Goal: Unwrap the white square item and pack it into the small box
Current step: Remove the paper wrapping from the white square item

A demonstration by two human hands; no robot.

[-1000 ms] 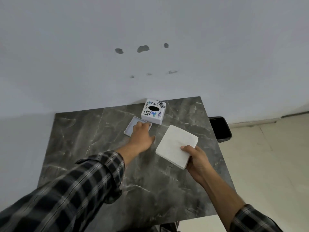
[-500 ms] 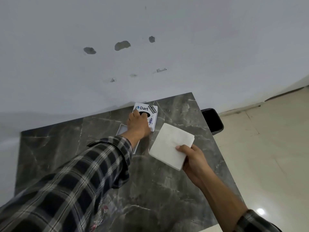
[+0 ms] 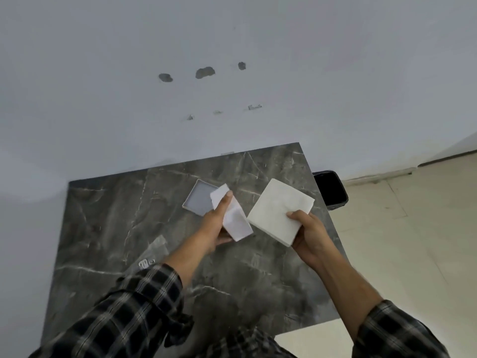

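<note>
My left hand [image 3: 215, 226] grips the small white box [image 3: 233, 215] and holds it tilted above the dark marble table [image 3: 144, 228], its plain sides toward me. Behind it the box's shallow lid [image 3: 200, 197] lies on the table with its grey inside facing up. My right hand [image 3: 308, 235] holds the white square item [image 3: 278, 210] by its near corner, thumb on top, just right of the box. The two nearly touch.
A clear plastic wrapper [image 3: 152, 251] with a small printed label lies on the table to the left of my left forearm. A black bin [image 3: 331, 188] stands on the floor past the table's right edge. A white wall rises behind the table.
My left hand went from the lid to the printed box, took hold of it and lifted it back toward me, turned over. The white square item stayed in my right hand.
</note>
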